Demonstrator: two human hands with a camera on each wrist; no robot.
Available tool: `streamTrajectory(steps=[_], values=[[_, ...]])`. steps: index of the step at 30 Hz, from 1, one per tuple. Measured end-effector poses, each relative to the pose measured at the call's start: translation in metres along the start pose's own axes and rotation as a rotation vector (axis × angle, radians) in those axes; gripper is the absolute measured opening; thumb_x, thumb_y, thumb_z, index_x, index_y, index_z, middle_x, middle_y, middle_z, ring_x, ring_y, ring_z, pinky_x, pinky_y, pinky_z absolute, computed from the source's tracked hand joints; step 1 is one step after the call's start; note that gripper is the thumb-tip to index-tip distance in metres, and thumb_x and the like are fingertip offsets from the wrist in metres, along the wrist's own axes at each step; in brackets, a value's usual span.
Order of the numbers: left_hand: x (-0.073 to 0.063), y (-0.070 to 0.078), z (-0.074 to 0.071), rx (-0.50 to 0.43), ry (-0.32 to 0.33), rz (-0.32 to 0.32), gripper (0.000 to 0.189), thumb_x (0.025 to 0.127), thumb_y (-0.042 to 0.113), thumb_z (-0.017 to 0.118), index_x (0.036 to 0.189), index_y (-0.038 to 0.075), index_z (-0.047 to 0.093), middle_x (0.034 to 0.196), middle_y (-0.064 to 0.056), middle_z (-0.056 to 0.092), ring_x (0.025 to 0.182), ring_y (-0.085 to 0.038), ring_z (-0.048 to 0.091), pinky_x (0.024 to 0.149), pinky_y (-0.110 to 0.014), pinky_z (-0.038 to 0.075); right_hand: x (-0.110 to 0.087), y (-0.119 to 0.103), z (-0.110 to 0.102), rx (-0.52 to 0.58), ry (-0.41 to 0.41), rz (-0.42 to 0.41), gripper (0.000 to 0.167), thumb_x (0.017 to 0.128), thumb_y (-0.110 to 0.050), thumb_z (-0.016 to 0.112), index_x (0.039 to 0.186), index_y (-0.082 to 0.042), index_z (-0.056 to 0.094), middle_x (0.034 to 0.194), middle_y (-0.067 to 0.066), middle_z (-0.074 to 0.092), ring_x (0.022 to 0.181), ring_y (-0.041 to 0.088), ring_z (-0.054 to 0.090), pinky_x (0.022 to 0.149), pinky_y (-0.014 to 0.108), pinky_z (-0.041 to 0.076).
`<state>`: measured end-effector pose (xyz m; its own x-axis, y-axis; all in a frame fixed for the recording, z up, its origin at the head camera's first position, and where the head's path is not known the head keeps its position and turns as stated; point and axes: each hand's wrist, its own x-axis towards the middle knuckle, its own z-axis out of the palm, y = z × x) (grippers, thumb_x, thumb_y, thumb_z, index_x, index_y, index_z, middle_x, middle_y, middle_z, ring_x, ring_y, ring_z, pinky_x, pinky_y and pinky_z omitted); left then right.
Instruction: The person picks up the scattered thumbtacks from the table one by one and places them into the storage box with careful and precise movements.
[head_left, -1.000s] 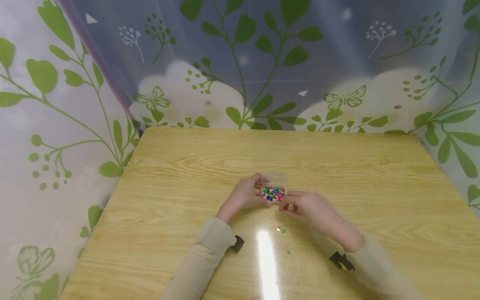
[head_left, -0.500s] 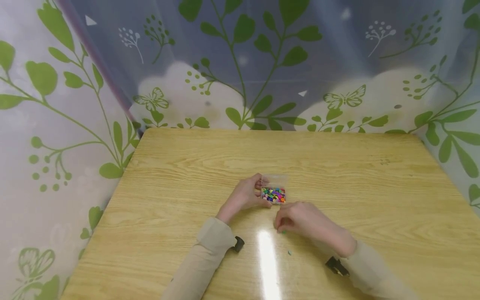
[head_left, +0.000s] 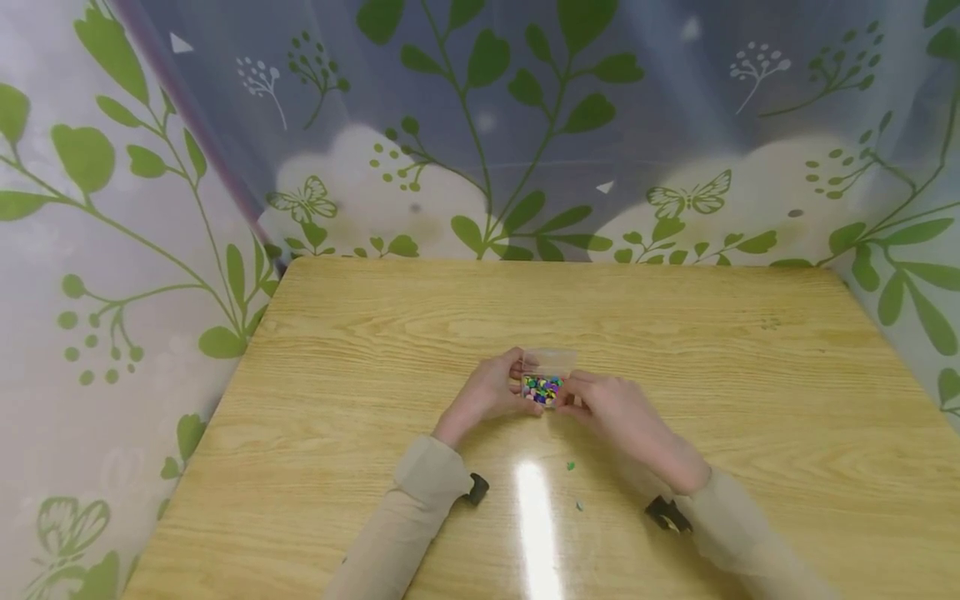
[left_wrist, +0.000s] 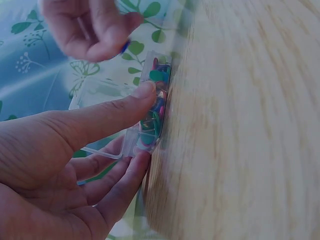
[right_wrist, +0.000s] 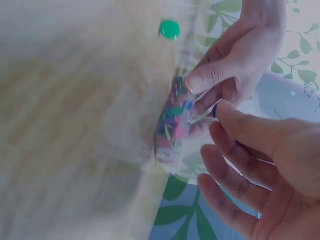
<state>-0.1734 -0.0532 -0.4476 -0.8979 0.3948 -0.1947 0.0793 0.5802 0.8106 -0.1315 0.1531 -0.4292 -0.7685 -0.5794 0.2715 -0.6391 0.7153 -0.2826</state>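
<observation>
A small clear plastic box (left_wrist: pixel 157 117) full of colourful thumbtacks (head_left: pixel 540 390) stands on the table, its transparent lid (head_left: pixel 553 360) raised at the back. My left hand (head_left: pixel 491 387) grips the box from the left, thumb on the near wall and fingers around the end. Over the box's right side is my right hand (head_left: pixel 618 408), pinching a dark blue thumbtack (right_wrist: pixel 215 111) between thumb and index finger; its other fingers are spread. On the table in front lie a green thumbtack (head_left: pixel 571 466) and a small bluish piece (head_left: pixel 579 505), too small to identify.
The wooden table (head_left: pixel 375 333) meets a leaf-patterned curtain (head_left: pixel 525 150) at the back. A bright light reflection (head_left: pixel 536 525) runs down the near middle. Dark wrist straps (head_left: pixel 669 515) show at both sleeves.
My right hand went from the box down to the table, then back up to the box with a thumbtack. A metallic-looking tack beside the green one is gone from the table. My left hand stays put.
</observation>
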Motion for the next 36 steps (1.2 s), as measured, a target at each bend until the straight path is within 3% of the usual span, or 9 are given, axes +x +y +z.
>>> streamTrajectory(steps=[9,18,22,28,36], values=[[0.000,-0.001,0.000,-0.020,-0.004,-0.011,0.064,0.075,0.016,0.091,0.131,0.012,0.060,0.127,-0.014,0.062,0.111,-0.030,0.067,0.092,-0.038,0.056,0.012,0.002,0.000,-0.004,0.112,0.034,0.010,0.084,-0.010,0.082,0.089,-0.009,0.074,0.080,-0.001,0.069,0.055,0.003,0.052,0.046,0.016,0.039],[0.000,0.000,0.000,0.007,0.000,0.002,0.065,0.075,0.017,0.091,0.132,0.012,0.059,0.130,-0.013,0.063,0.111,-0.028,0.066,0.095,-0.039,0.055,0.013,0.003,-0.001,0.001,0.135,0.052,0.008,0.087,-0.009,0.079,0.094,-0.011,0.077,0.084,0.000,0.072,0.053,0.002,0.048,0.046,0.017,0.039],[0.000,-0.001,0.000,0.003,-0.001,-0.001,0.065,0.075,0.016,0.091,0.132,0.011,0.059,0.130,-0.013,0.063,0.112,-0.028,0.066,0.095,-0.039,0.055,0.007,0.004,-0.005,-0.006,0.127,0.017,0.012,0.084,-0.011,0.082,0.094,-0.012,0.076,0.083,-0.002,0.072,0.056,0.004,0.053,0.047,0.017,0.040],[0.000,0.000,0.000,0.022,0.004,-0.008,0.065,0.075,0.017,0.091,0.131,0.012,0.059,0.129,-0.011,0.064,0.112,-0.026,0.064,0.096,-0.040,0.054,-0.011,0.001,-0.009,0.043,0.028,-0.103,0.014,0.081,-0.011,0.084,0.090,-0.015,0.075,0.082,-0.005,0.072,0.064,0.005,0.062,0.056,0.017,0.050],[0.000,0.000,0.001,0.015,0.009,-0.015,0.065,0.074,0.018,0.092,0.131,0.013,0.060,0.126,-0.011,0.063,0.110,-0.026,0.064,0.096,-0.040,0.053,-0.029,-0.001,-0.004,0.192,-0.168,-0.114,0.018,0.078,-0.021,0.086,0.093,-0.016,0.077,0.090,-0.007,0.073,0.075,0.003,0.066,0.069,0.019,0.056]])
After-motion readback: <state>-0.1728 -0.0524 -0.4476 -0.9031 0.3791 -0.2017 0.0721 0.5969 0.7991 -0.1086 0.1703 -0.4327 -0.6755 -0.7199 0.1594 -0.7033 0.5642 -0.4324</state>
